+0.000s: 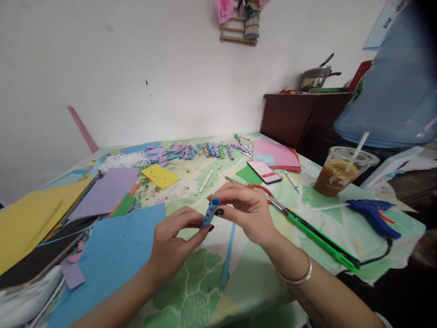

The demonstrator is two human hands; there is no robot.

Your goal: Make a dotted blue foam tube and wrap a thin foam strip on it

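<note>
A small blue rolled paper tube [209,213] with dark spots or holes is held between both hands above the table. My left hand [175,239] pinches its lower end between thumb and fingers. At the upper end, my right hand [247,212] closes thumb and forefinger on the rim. The tube leans slightly, its round opening facing up toward me. Beneath the hands lies a narrow blue paper strip [228,257]. A large blue sheet [112,255] spreads to the left of my left hand. Red-handled scissors [259,187] lie just past my right hand.
A green utility knife [321,239], a blue glue gun [372,216] and an iced drink cup [337,175] stand or lie at right. Behind are a phone [264,171], a white pen [205,181] and several small paper rolls [208,149]. Coloured sheets [105,191] fill the left.
</note>
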